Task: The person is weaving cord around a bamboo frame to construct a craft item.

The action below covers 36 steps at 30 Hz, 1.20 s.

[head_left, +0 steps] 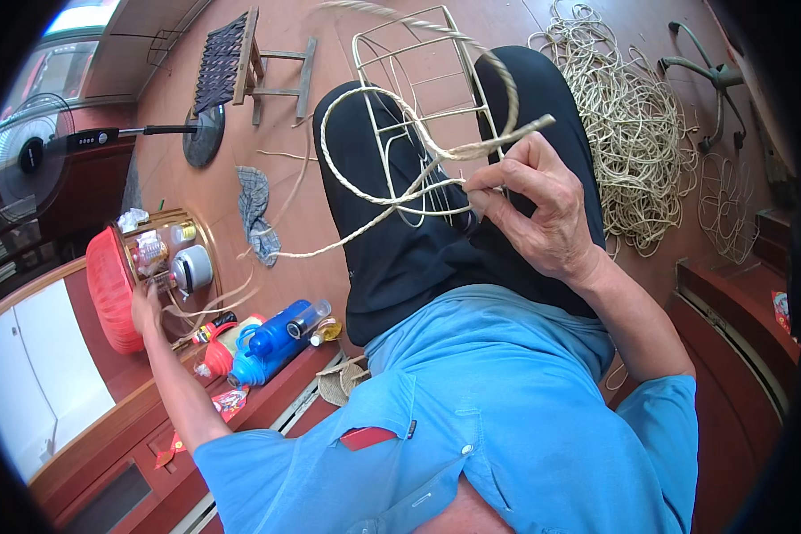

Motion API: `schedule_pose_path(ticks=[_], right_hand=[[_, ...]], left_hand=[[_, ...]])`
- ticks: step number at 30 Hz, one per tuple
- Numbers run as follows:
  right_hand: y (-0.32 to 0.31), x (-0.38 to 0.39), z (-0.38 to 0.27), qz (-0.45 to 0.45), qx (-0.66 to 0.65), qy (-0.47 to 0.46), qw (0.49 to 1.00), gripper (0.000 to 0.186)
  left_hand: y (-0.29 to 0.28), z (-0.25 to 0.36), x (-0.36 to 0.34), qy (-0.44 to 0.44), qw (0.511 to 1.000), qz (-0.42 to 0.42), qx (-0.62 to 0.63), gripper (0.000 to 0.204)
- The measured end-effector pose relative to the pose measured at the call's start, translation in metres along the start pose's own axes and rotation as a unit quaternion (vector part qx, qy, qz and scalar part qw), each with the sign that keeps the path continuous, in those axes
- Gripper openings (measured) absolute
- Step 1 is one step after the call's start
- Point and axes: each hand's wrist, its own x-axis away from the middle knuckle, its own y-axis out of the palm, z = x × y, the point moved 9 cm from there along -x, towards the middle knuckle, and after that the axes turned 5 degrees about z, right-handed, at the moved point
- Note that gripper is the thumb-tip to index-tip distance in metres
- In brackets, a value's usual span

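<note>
Far left: fan (31, 156). Then red basket (111, 289), left hand (147, 307) at its right edge; fingers small in view, can't tell what they grip. Blue flask (280, 343) right of that, crumpled cloth (256, 214) farther off. Center: pale cord (399, 203) looped across the wire frame (432, 118), which sits at the knees; one length trails left toward the left hand. Right hand (538, 200) pinches the cord at the frame's near right side. Hands well apart. Right, far: big cord pile (627, 133) on the floor.

Seemingly a home: pedestal fan (32, 155), woven stool (221, 62)
</note>
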Motion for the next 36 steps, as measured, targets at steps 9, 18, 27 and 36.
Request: schedule_pose_path(ticks=[9, 18, 27, 36], right_hand=[[-0.002, 0.004, 0.0, -0.02, 0.043, -0.034, 0.998, 0.015], [-0.01, 0.007, 0.002, -0.014, 0.031, -0.023, 0.999, 0.012], [-0.007, 0.007, 0.004, -0.022, 0.03, -0.029, 0.999, 0.011], [-0.005, 0.002, -0.001, -0.074, 0.011, -0.021, 0.997, 0.024]], left_hand=[[-0.091, 0.499, 0.24, 0.205, 0.8, -0.215, 0.521, 0.023], [-0.027, 0.345, 0.143, 0.095, 0.947, -0.048, 0.304, 0.031], [-0.087, 0.335, 0.126, 0.158, 0.918, -0.075, 0.355, 0.031], [-0.125, 0.57, 0.316, 0.447, 0.743, -0.019, 0.498, 0.073]])
